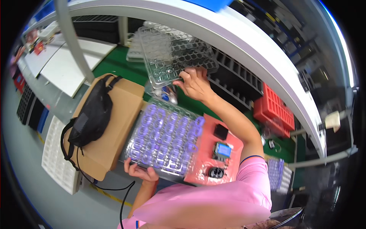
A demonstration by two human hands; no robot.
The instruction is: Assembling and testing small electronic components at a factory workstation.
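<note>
Right hand [195, 84] was raised over the green bench, fingers closed on the near edge of an empty clear plastic blister tray [173, 51], tilted above the work; left hand [142, 172] gripped the near edge of a second clear tray filled with purple rings [164, 139], lying flat between a brown cardboard box [114, 129] carrying a black mesh bag [91, 114] and a red fixture plate [215, 154].

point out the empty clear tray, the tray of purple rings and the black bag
empty clear tray [171, 53], head view, middle of its pocketed face
tray of purple rings [164, 139], head view, centre pockets
black bag [91, 114], head view, mesh body
</note>
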